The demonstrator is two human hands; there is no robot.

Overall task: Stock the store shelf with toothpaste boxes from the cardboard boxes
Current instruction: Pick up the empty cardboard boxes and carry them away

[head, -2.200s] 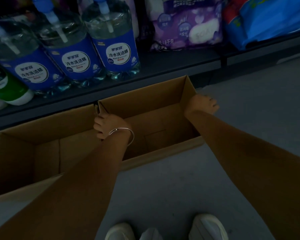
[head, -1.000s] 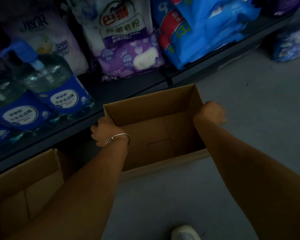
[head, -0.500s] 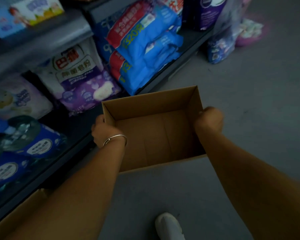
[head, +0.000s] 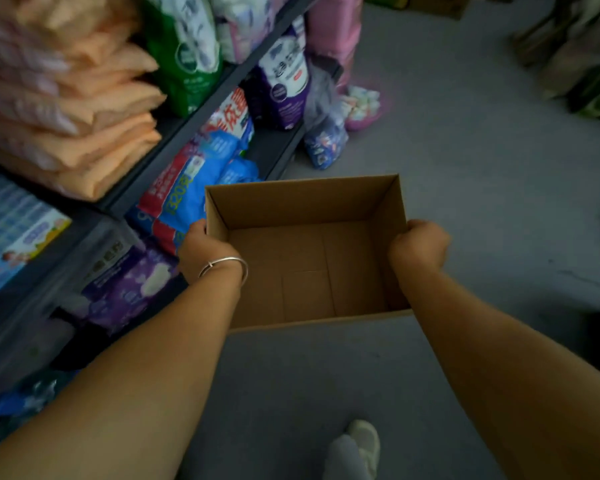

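So the open-topped brown cardboard box (head: 309,258) looks empty, no toothpaste in sight, held up over the grey floor (head: 482,150) just right of the dark store shelf (head: 187,133). The left hand (head: 205,254) is curled over its left wall, the right hand (head: 418,244) fisted over the right wall. My guess: this one's done and being carried off, so next is somewhere to dump it. It sits mouth-up, long axis roughly left to right.

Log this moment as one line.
stage: carrying | cardboard box: empty, open | left hand: grips left wall | right hand: grips right wall | shelf at left
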